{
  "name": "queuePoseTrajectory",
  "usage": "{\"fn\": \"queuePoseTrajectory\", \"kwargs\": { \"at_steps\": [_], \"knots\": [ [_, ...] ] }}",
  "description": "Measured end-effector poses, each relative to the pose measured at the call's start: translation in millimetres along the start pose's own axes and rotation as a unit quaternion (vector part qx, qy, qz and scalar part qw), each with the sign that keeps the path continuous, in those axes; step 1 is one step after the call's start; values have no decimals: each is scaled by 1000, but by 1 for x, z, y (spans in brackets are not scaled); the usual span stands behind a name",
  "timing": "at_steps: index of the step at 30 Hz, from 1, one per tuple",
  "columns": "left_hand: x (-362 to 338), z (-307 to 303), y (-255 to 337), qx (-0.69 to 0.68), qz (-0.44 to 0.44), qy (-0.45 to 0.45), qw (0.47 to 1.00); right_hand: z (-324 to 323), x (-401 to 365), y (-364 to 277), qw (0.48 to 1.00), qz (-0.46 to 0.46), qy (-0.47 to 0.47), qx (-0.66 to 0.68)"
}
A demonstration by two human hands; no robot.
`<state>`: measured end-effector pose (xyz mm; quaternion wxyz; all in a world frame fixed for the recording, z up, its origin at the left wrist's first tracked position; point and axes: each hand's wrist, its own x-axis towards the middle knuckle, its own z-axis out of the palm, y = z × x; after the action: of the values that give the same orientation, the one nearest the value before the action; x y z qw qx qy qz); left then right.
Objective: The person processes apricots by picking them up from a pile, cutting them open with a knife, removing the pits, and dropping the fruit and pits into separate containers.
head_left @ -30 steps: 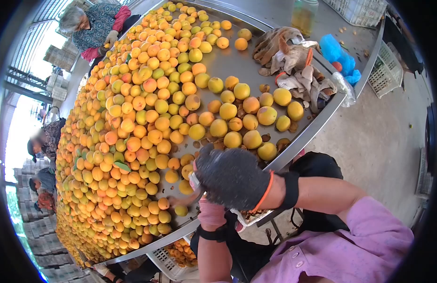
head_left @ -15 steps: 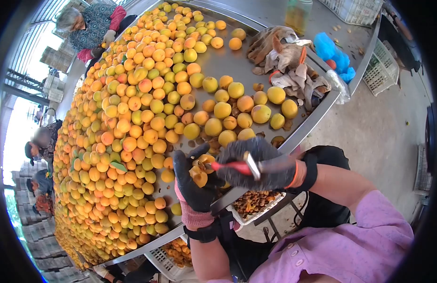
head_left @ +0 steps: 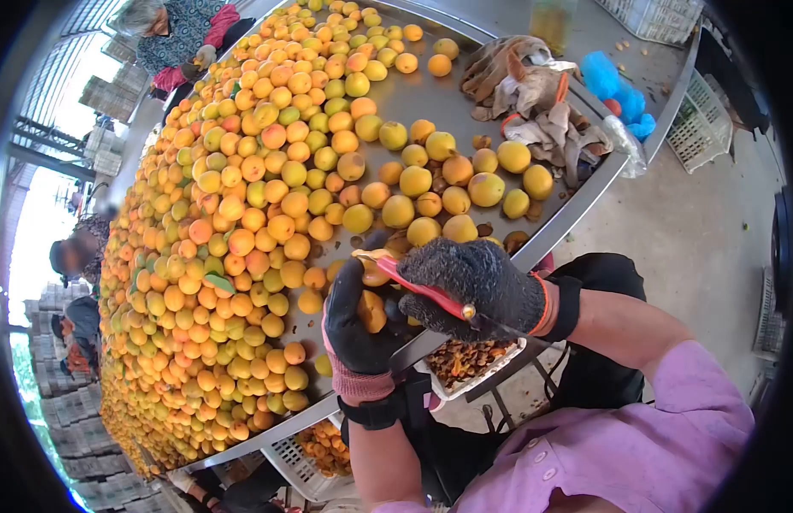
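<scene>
My left hand (head_left: 358,329), in a dark glove with a pink cuff, is curled around an opened yellow-orange fruit (head_left: 372,311) near the table's front edge. In my right hand (head_left: 473,282), also dark-gloved, is a red-handled tool (head_left: 430,297). The tool's front end meets a piece of fruit flesh (head_left: 377,256) just above my left hand; its tip is hidden. Loose yellow fruits (head_left: 424,231) lie beyond both hands, and a large heap of orange and yellow fruits (head_left: 234,218) spreads to the left on the metal table (head_left: 405,101).
Crumpled cloths (head_left: 533,94) and a blue plastic bag (head_left: 614,90) lie at the back right. Below the table's edge (head_left: 584,198) are a basket of dark scraps (head_left: 469,363) and a crate of orange pieces (head_left: 298,466). Other people (head_left: 178,38) are along the far left side.
The tool has turned, its front end now pointing up and left above my left hand. The fruit pieces in my left hand have shifted. The whole view has shifted slightly.
</scene>
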<state>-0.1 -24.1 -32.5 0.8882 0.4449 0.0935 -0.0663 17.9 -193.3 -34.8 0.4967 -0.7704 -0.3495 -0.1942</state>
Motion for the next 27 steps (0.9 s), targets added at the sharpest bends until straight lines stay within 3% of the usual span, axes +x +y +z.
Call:
{"fn": "queuePoseTrajectory", "kwargs": {
  "at_steps": [1,2,3,4,5,6,7,8,9,11,12,13,15,16,19,21,23,27],
  "knots": [
    [-1,-2,2,-135,-54,2,989,-1,0,0,1000,0,-1,-5],
    [3,-6,1,-54,-27,3,998,-1,0,3,1000,-8,-6,-16],
    [3,-13,0,-56,-28,0,998,1,-1,5,1000,-12,-12,-20],
    [5,-21,0,289,146,-49,945,6,-3,8,997,-59,-3,-51],
    [6,-25,0,589,299,-91,745,4,-3,10,997,-58,-2,-53],
    [8,-23,0,590,297,-94,745,1,-2,14,990,-34,-13,-136],
    [11,-20,0,567,352,-103,738,-3,2,17,976,-10,-25,-218],
    [13,-18,1,541,406,-110,728,-9,8,18,986,50,40,-151],
    [12,-18,3,541,406,-111,728,-13,11,19,986,51,41,-152],
    [6,-19,8,539,369,-79,753,-18,17,22,982,130,98,96],
    [-5,-6,20,268,93,19,959,-16,14,26,989,113,83,44],
    [-6,-7,22,270,91,24,958,-16,11,32,989,115,81,49],
    [-9,-14,28,147,42,101,983,-19,8,40,997,61,47,-12],
    [-15,-13,30,194,68,161,965,-24,12,39,994,99,49,-4],
    [-51,-50,59,78,70,205,973,-35,24,34,947,269,82,156],
    [-91,-63,75,191,140,256,937,-40,29,33,956,259,54,126],
    [-140,-73,88,170,161,299,925,-36,26,30,934,297,70,184],
    [-219,-115,91,229,150,396,876,-29,19,30,944,251,123,175]
  ]
}}
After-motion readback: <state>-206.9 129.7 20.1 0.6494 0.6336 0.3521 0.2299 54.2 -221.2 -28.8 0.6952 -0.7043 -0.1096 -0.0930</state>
